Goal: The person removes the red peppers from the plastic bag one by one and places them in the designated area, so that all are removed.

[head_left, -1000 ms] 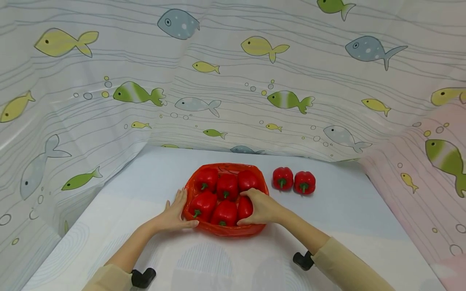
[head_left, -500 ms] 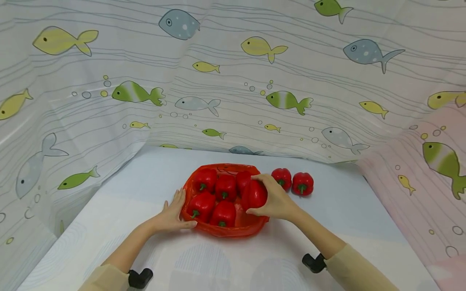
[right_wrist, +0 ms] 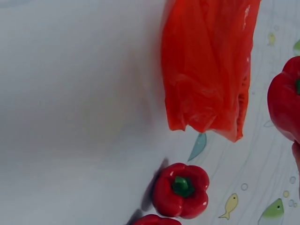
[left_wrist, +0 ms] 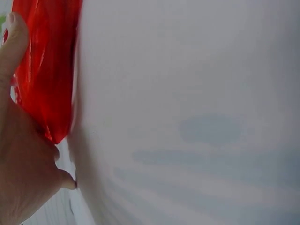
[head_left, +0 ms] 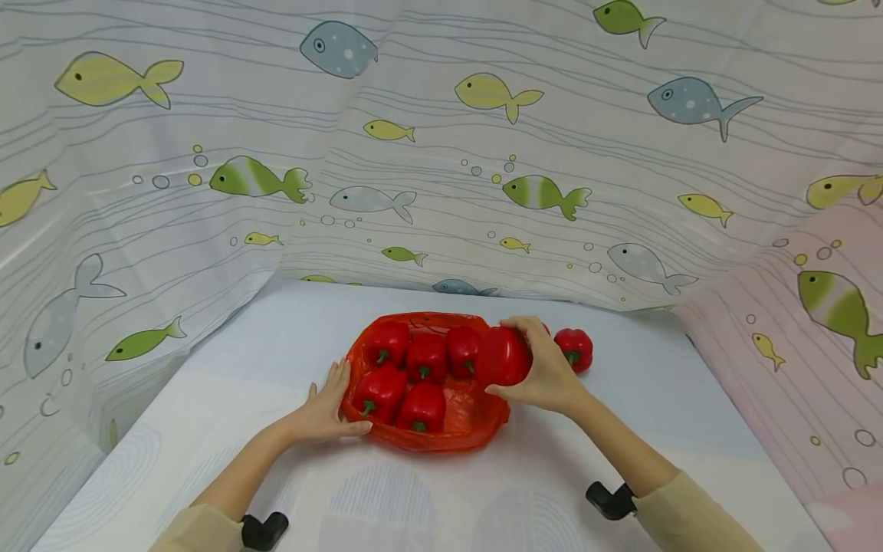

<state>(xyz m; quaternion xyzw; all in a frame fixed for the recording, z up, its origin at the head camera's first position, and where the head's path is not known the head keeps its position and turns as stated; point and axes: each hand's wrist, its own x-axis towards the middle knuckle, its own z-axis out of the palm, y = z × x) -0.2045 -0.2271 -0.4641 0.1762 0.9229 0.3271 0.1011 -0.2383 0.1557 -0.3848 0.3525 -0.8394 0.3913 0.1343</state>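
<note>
In the head view, a red plastic bag [head_left: 441, 441], its mouth spread wide, holds several red bell peppers [head_left: 422, 406] with green stems. My left hand [head_left: 319, 418] lies against the bag's left side, fingers straight and spread, thumb along the front rim. Its thumb overlaps the red plastic [left_wrist: 51, 75] in the left wrist view. My right hand [head_left: 552, 376] grips another red bell pepper [head_left: 502, 357] between thumb and fingers, raised over the bag's right edge. That pepper [right_wrist: 285, 101] shows at the right edge of the right wrist view.
Right of the bag, a red bell pepper [head_left: 575, 349] sits on the white table [head_left: 662, 383]. A second pepper [right_wrist: 154, 220] beside it is mostly hidden behind my right hand in the head view. A fish-patterned curtain [head_left: 441, 153] surrounds the table's back and sides.
My right hand has lifted a bell pepper from the bag's front right and carried it up and right, leaving bare bag floor there. My left hand has stayed at the bag's side.
</note>
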